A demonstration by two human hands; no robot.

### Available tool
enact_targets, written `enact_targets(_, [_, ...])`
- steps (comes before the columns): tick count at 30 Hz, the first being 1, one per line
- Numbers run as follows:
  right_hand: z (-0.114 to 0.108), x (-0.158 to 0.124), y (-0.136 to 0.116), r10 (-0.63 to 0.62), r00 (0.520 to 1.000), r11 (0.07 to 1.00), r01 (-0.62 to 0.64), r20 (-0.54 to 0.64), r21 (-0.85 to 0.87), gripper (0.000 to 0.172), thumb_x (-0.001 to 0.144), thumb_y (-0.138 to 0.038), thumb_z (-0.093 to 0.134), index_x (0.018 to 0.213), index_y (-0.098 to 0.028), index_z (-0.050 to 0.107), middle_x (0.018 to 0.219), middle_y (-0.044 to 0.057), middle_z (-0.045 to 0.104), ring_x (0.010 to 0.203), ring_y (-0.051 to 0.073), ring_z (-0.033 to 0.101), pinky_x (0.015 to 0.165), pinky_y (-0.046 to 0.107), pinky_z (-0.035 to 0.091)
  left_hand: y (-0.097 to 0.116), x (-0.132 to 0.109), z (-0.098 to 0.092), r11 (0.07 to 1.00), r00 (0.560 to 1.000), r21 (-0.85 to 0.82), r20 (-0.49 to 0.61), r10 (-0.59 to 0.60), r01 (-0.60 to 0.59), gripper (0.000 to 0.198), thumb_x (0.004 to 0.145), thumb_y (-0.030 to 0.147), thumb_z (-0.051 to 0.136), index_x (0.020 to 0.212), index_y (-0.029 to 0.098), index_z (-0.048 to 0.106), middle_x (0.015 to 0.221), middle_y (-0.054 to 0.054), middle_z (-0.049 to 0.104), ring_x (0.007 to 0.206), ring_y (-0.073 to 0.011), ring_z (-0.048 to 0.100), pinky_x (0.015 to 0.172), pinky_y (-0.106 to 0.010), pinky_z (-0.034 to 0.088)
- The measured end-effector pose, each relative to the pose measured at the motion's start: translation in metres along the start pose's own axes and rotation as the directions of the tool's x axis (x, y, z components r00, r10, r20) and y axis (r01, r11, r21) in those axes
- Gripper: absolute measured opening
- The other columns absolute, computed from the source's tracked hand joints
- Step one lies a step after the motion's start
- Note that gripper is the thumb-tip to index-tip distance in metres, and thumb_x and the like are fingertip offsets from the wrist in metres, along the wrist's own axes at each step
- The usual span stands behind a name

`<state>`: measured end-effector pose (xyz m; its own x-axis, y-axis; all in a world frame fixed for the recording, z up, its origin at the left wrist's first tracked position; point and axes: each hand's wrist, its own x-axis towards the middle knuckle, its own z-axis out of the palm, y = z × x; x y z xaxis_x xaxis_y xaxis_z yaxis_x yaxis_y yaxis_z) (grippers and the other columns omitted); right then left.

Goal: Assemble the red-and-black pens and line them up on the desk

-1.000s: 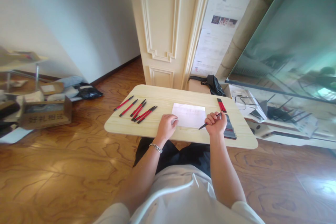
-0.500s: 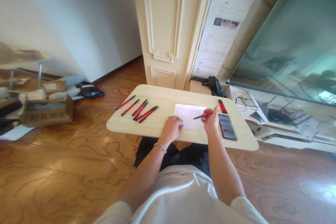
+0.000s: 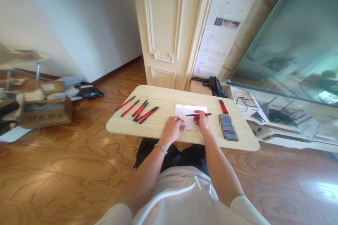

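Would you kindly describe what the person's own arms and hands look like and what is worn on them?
Both arms are bare from the short white sleeves down. The left hand and right hand are ungloved. A silver chain-link bracelet circles the left wrist; the right wrist wears nothing visible. Rings are too small to tell.
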<state>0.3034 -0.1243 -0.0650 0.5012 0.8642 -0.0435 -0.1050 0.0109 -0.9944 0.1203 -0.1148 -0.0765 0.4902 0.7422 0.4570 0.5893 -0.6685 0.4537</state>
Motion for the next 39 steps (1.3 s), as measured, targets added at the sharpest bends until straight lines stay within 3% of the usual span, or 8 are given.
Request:
enact_targets(2, [0.0, -0.002, 0.0, 0.029, 0.999, 0.999, -0.028, 0.034, -0.036, 0.039, 0.075, -0.054, 0.054, 0.079, -0.017, 0.065, 0.062, 0.003, 0.066, 0.051, 0.014, 0.058, 0.046, 0.024, 0.041, 0.0, 0.0, -0.001, 1.0, 1.0, -0.001, 0.002, 0.001, -0.001, 0.023, 0.086, 0.029, 0.06, 0.104, 0.021, 0.071, 0.105, -0.01, 0.064, 0.101, -0.0265, 0.053, 0.095, -0.04, 0.042])
enact_targets(7, [0.001, -0.006, 0.003, -0.163, 0.985, 0.937, 0.17, 0.049, -0.305, 0.021, 0.066, -0.039, 0.066, 0.068, -0.017, 0.065, 0.058, 0.002, 0.064, 0.053, 0.015, 0.057, 0.051, 0.025, 0.042, 0.001, 0.001, -0.002, 1.0, 1.0, 0.007, 0.009, 0.002, -0.002, 0.023, 0.087, 0.029, 0.058, 0.104, 0.021, 0.072, 0.104, -0.011, 0.064, 0.1, -0.0266, 0.054, 0.095, -0.04, 0.042])
enact_targets(12, [0.002, -0.005, 0.008, -0.202, 0.978, 0.878, 0.205, 0.053, -0.432, 0.019, 0.068, -0.035, 0.06, 0.065, -0.018, 0.065, 0.058, 0.002, 0.065, 0.056, 0.016, 0.058, 0.053, 0.026, 0.04, 0.001, 0.0, -0.002, 1.0, 1.0, 0.012, 0.001, 0.006, -0.006, 0.023, 0.087, 0.029, 0.058, 0.104, 0.021, 0.072, 0.104, -0.011, 0.064, 0.1, -0.027, 0.054, 0.094, -0.04, 0.042])
enact_targets(20, [0.002, -0.006, 0.007, -0.23, 0.97, 0.844, 0.239, 0.077, -0.48, 0.018, 0.07, -0.033, 0.057, 0.066, -0.017, 0.065, 0.059, 0.002, 0.065, 0.059, 0.016, 0.059, 0.056, 0.025, 0.041, 0.0, 0.001, -0.001, 1.0, 1.0, 0.025, 0.009, 0.011, -0.012, 0.024, 0.088, 0.03, 0.056, 0.104, 0.02, 0.072, 0.105, -0.011, 0.064, 0.1, -0.0275, 0.053, 0.094, -0.04, 0.042])
enact_targets(29, [0.002, -0.005, 0.006, -0.18, 0.981, 0.856, 0.191, 0.069, -0.48, 0.014, 0.067, -0.028, 0.057, 0.06, -0.017, 0.062, 0.056, 0.001, 0.063, 0.055, 0.015, 0.057, 0.052, 0.025, 0.039, 0.0, 0.0, 0.0, 1.0, 1.0, 0.017, 0.007, 0.005, -0.005, 0.024, 0.087, 0.03, 0.058, 0.105, 0.02, 0.072, 0.105, -0.011, 0.064, 0.1, -0.0275, 0.053, 0.094, -0.04, 0.042])
enact_targets(32, [0.0, -0.005, 0.006, -0.185, 0.981, 0.917, 0.193, 0.057, -0.349, 0.016, 0.067, -0.032, 0.064, 0.061, -0.018, 0.061, 0.054, -0.001, 0.061, 0.053, 0.013, 0.054, 0.051, 0.024, 0.038, 0.001, 0.0, -0.002, 0.999, 1.0, 0.034, 0.013, 0.001, -0.001, 0.025, 0.087, 0.03, 0.058, 0.105, 0.02, 0.071, 0.106, -0.011, 0.064, 0.101, -0.0266, 0.053, 0.095, -0.039, 0.042])
enact_targets(35, [-0.004, -0.001, 0.004, -0.062, 0.997, 0.998, 0.062, -0.039, 0.007, 0.03, 0.074, -0.047, 0.062, 0.064, -0.019, 0.06, 0.058, -0.001, 0.062, 0.051, 0.011, 0.053, 0.049, 0.023, 0.04, 0.002, 0.0, -0.003, 0.998, 1.0, 0.062, 0.026, 0.004, -0.006, 0.024, 0.088, 0.03, 0.057, 0.106, 0.022, 0.071, 0.108, -0.009, 0.064, 0.102, -0.0249, 0.054, 0.096, -0.038, 0.041])
enact_targets(39, [-0.016, 0.006, -0.005, 0.061, 0.998, 0.894, -0.041, -0.032, 0.445, 0.036, 0.079, -0.048, 0.062, 0.061, -0.018, 0.054, 0.076, 0.004, 0.068, 0.066, 0.012, 0.062, 0.058, 0.023, 0.049, 0.002, 0.0, -0.005, 0.996, 0.999, 0.086, 0.036, 0.007, -0.011, 0.024, 0.088, 0.03, 0.057, 0.106, 0.022, 0.07, 0.108, -0.008, 0.064, 0.103, -0.0239, 0.054, 0.096, -0.037, 0.042])
